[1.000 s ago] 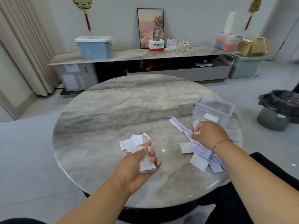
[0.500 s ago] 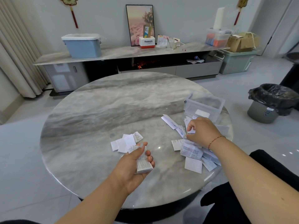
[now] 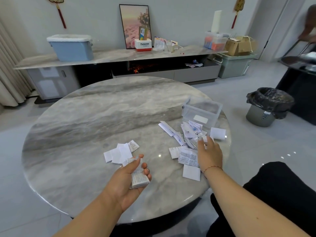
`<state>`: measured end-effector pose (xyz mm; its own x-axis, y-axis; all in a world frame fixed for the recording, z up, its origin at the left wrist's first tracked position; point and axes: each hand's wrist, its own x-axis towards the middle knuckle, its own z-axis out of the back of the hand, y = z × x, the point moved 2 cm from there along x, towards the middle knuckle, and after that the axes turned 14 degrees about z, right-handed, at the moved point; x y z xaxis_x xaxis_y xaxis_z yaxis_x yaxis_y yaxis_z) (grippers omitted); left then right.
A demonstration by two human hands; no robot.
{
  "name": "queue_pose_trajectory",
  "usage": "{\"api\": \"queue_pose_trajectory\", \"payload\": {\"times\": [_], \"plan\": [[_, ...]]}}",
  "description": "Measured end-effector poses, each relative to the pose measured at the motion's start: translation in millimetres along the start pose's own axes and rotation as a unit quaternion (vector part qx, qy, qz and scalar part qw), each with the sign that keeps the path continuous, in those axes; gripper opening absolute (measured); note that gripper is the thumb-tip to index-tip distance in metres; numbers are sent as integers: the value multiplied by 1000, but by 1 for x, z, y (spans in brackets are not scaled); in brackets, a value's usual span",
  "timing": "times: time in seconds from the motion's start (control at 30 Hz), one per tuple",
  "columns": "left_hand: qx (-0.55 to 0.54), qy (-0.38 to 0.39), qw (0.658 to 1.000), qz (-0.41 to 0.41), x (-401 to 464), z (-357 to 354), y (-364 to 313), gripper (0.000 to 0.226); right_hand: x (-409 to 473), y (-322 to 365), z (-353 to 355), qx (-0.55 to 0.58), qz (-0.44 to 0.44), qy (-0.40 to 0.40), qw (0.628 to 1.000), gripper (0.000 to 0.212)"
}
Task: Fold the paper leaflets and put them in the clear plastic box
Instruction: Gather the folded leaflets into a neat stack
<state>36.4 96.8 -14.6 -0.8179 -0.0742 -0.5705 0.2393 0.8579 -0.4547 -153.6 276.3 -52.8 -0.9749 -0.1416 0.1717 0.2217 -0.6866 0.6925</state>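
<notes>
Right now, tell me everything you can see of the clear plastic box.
The clear rectangular plastic box stands upright and open-topped on the round grey marble table, near its far right edge. Its walls are see-through, with a white label on the near wall. It looks empty. Loose white paper leaflets crowd its near side; neither hand touches it.

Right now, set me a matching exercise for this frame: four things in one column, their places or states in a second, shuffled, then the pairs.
Things:
1. folded stack
2. clear box
3. bin
4. blue tub

Places or states:
A. on the long shelf by the wall
B. held in the left hand
C. on the floor, lined with a black bag
D. on the table's far right, open-topped

Pairs: 1-B, 2-D, 3-C, 4-A
</notes>
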Motion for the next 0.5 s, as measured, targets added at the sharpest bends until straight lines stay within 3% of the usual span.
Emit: {"api": "queue_pose_trajectory", "payload": {"times": [0.17,0.2,0.27,0.37,0.43,0.5], "plan": [[-7,8,1000,10,2,-5,3,28,-16,35,-32,104,108,90,985,53],[-8,9,1000,11,3,-6,3,28,-16,39,-28,115,132,72,982,47],[-9,6,1000,11,4,-6,4,28,-7,38,-8,103,154,-44,982,33],[-9,1,1000,11,6,-3,3,29,27,11,34,77,66,-191,976,49],[-10,-6,1000,12,7,-1,3,28,46,-10,45,95,8,-146,985,59],[-13,-6,1000,11,7,0,3,28,51,-22,41,128,-20,-48,990,56]]}}
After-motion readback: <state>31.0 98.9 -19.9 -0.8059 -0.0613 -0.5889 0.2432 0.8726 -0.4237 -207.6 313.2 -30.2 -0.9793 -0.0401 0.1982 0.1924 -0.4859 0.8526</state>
